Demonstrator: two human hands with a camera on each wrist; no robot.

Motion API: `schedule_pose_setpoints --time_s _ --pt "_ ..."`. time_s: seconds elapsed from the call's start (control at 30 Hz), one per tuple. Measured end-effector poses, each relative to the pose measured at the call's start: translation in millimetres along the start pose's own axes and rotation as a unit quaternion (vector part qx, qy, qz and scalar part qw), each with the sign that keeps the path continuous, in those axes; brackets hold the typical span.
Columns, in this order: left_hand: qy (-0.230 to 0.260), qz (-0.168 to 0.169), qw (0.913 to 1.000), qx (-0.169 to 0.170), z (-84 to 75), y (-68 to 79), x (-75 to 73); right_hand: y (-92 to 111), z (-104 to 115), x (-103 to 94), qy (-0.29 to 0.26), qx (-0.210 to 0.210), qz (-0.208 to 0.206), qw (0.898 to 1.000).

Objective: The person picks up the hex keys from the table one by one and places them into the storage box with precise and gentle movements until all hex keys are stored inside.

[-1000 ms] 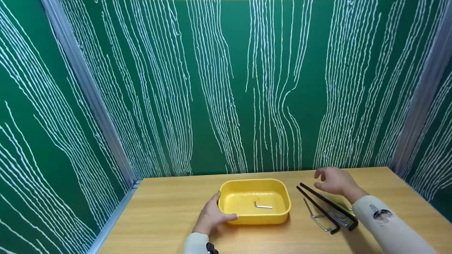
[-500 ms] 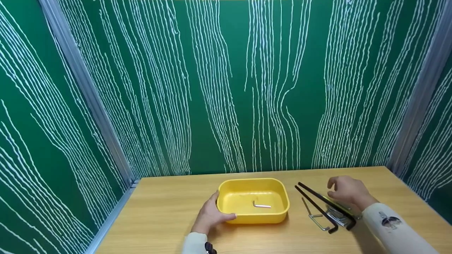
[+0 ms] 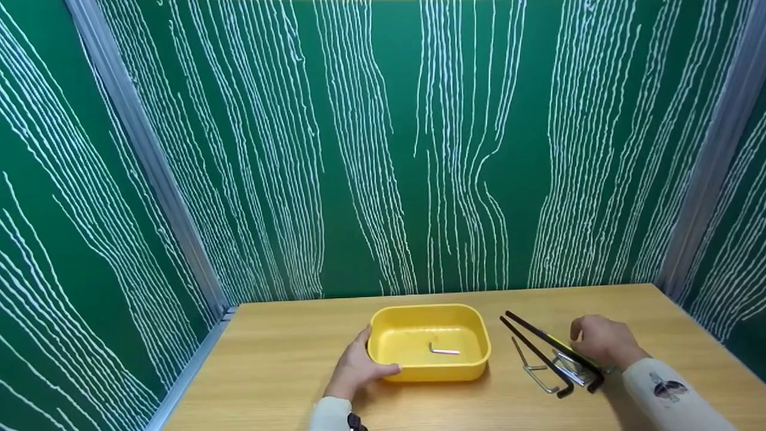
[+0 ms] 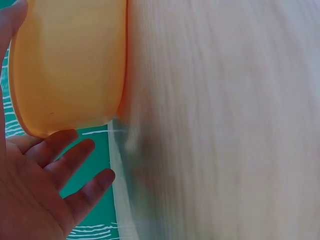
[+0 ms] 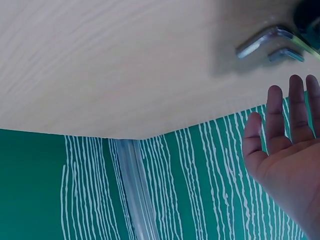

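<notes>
My left hand (image 3: 356, 366) holds the near left corner of a yellow plastic bin (image 3: 440, 375), thumb at the near rim and fingers along the left side. Inside the bin lies one small silver hex key (image 3: 446, 352). In the left wrist view, several fingertips stand off the bin (image 4: 70, 65). My right hand (image 3: 605, 339) is over the right side of a hex key pile, fingers loosely bent. The pile has two long black hex keys (image 3: 536, 354), smaller silver hex keys (image 3: 543, 383) and a yellow strip beneath. In the right wrist view, the fingers are extended near silver hex keys (image 5: 257, 42).
The wooden table (image 3: 287, 359) carries the bin in the middle and the hex keys to its right. Green walls (image 3: 371, 149) with white wavy lines enclose the back and sides, with metal posts (image 3: 149, 155) at the corners.
My right hand has moved right and down toward the hex key pile. The left hand stays on the bin, and the hex key inside lies as before.
</notes>
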State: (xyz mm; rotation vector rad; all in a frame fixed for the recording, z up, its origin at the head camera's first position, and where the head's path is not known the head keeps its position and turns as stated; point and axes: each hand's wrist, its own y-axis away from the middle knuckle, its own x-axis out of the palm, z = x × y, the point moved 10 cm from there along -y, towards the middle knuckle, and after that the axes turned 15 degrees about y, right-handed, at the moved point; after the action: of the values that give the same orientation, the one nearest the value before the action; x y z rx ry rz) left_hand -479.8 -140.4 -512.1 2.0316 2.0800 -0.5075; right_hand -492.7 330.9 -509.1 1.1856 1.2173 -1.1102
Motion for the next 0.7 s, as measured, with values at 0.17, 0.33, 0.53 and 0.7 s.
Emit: schedule_pose_setpoints --time_s 0.17,0.33,0.53,0.7 --pt "0.006 -0.001 1.0000 -0.007 1.4 -0.3 0.1 0 -6 5.3 -0.002 0.003 0.009 1.000" --pt "0.001 0.001 0.9999 -0.013 1.4 0.4 0.8 2 -8 8.5 0.000 0.000 0.002 1.000" --pt "0.002 0.005 0.9998 -0.018 2.1 1.8 1.5 3 -9 13.5 -0.015 0.004 0.009 1.000" --pt "0.008 0.004 0.9998 -0.016 1.2 1.5 0.7 2 -11 16.1 -0.040 0.019 0.024 0.999"
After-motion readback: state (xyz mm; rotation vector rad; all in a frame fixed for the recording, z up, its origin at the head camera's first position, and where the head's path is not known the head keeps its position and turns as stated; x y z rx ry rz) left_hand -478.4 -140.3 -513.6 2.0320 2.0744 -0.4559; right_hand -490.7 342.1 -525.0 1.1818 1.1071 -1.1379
